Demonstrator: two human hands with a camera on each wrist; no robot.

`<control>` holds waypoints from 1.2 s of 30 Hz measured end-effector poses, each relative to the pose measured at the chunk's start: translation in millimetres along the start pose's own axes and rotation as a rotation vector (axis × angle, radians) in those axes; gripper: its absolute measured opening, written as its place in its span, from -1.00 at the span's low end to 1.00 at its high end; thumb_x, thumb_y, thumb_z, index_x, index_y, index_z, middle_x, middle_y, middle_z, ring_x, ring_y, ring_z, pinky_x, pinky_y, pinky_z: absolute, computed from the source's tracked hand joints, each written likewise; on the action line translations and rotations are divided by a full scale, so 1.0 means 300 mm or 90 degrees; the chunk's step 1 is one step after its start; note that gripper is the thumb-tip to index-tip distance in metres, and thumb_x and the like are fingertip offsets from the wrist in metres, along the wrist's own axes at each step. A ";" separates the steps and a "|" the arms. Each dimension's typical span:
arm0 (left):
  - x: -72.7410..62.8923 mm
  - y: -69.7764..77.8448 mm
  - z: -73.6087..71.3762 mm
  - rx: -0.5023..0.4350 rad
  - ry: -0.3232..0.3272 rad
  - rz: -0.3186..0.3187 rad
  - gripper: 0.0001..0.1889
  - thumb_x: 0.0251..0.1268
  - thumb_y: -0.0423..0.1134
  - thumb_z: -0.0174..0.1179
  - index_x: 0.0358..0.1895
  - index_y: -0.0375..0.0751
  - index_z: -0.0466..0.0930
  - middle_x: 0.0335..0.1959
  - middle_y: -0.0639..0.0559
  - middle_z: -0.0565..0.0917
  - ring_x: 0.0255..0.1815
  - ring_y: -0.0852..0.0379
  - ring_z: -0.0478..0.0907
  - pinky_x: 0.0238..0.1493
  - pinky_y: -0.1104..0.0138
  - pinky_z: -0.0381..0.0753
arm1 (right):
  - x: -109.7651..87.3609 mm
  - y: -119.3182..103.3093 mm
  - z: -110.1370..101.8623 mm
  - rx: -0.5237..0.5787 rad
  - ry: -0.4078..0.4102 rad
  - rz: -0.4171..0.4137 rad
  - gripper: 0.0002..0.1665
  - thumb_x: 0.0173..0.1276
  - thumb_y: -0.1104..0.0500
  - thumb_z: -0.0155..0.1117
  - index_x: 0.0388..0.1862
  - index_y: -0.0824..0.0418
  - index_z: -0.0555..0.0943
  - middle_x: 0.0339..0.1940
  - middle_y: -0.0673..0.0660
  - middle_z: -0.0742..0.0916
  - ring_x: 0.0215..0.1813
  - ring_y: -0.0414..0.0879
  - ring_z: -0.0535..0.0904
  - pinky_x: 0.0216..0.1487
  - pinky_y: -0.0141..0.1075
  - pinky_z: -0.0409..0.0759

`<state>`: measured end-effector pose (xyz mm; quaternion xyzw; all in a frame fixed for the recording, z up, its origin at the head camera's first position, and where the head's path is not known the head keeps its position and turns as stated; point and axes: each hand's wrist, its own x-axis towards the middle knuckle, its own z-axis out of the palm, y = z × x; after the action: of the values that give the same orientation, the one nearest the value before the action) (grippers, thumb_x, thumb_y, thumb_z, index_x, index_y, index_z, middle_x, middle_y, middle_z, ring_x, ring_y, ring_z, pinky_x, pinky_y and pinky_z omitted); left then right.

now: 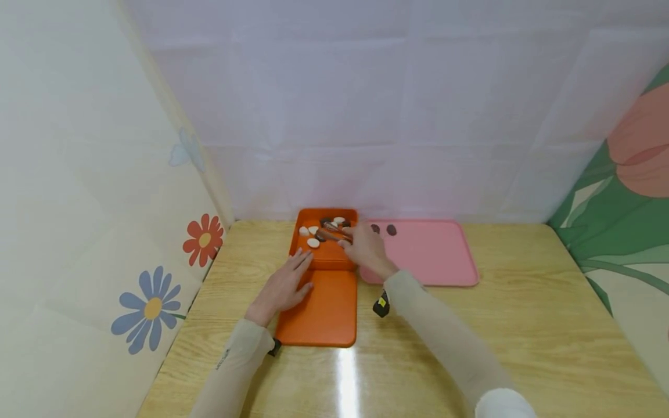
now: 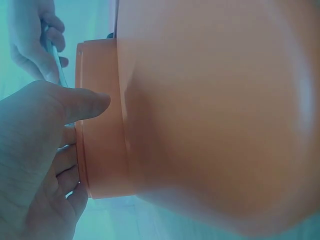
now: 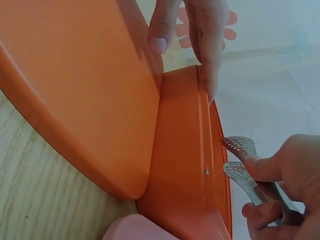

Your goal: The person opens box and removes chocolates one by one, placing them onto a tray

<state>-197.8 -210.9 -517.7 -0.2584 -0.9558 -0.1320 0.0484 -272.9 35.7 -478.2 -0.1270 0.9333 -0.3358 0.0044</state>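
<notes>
Picking among dark and white pieces (image 1: 313, 242), apparently | right hand (image 1: 366, 248) gripping metal tongs (image 3: 239, 172), tips parted, at orange box (image 1: 334, 252) holding most pieces | left hand (image 1: 282, 287) loose by its rim | two dark ones (image 1: 391, 230) on pink tray (image 1: 431, 255) | next calls for squeezing gently

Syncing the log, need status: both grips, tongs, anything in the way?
Right grip holds metal tongs, ends apart, over orange box. Left grip at its near-left corner. Pale pieces close by; nothing visibly blocking the tongs.
</notes>
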 end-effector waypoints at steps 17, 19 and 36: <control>-0.002 -0.001 0.005 0.011 0.022 0.020 -0.24 0.49 -0.19 0.38 0.61 -0.45 0.30 0.63 -0.33 0.35 0.69 -0.33 0.21 0.58 -0.15 0.37 | 0.012 -0.025 0.082 -0.123 -0.004 -0.056 -0.52 0.52 -0.04 0.43 0.32 0.12 0.76 0.14 0.17 0.77 -0.31 -0.08 0.55 -0.47 -0.30 0.50; -0.001 0.000 0.003 0.010 0.023 0.021 -0.24 0.49 -0.20 0.38 0.61 -0.45 0.30 0.63 -0.34 0.35 0.69 -0.33 0.21 0.58 -0.15 0.37 | 0.016 -0.029 0.087 -0.122 -0.002 -0.053 -0.53 0.51 -0.03 0.44 0.31 0.11 0.76 0.17 0.17 0.79 -0.35 -0.09 0.57 -0.50 -0.32 0.49; -0.005 0.009 -0.006 0.001 0.018 0.017 -0.24 0.50 -0.21 0.37 0.61 -0.45 0.28 0.64 -0.32 0.33 0.70 -0.34 0.19 0.60 -0.15 0.34 | 0.035 -0.066 0.125 -0.144 -0.007 -0.037 -0.55 0.51 0.02 0.44 0.32 0.09 0.76 0.23 0.14 0.79 -0.65 -0.14 0.51 -0.65 -0.34 0.49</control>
<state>-195.0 -209.8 -515.4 -0.2695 -0.9514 -0.1344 0.0639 -274.8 -4.9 -494.2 -0.1557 0.9611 -0.2276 -0.0149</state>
